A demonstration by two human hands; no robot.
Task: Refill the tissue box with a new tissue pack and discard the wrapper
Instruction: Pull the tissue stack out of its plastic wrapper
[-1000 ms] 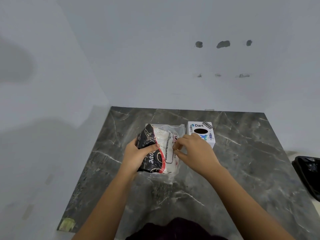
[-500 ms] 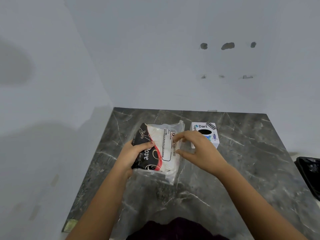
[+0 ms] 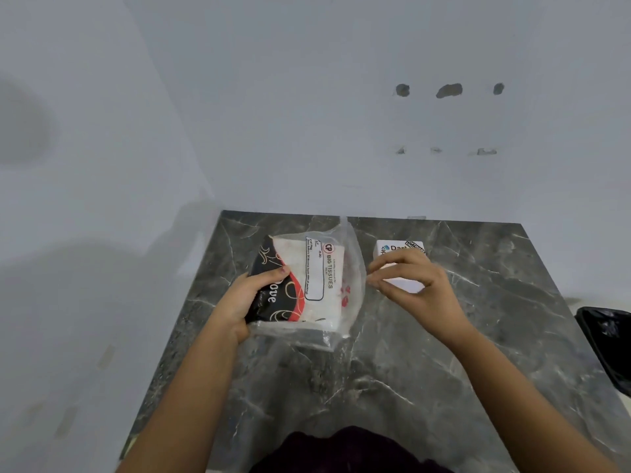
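Two bare hands worked above a dark marble counter that stood against a pale wall. The left hand was closed around the black and red end of the tissue pack, with the thumb on top of the print and the fingers under it. The pack was held a little above the middle of the counter, tilted, and its clear wrapper stood open and loose on the side toward the right hand. The right hand was just beside that loose edge, its thumb and first fingers curled close together; whether they pinched the clear film or only touched it could not be told. Behind the right hand, near the back edge of the counter, sat the white tissue box, partly hidden by the fingers, so its top opening was not visible. A black bin bag showed past the right edge of the counter. Dark clothing appeared at the near edge.
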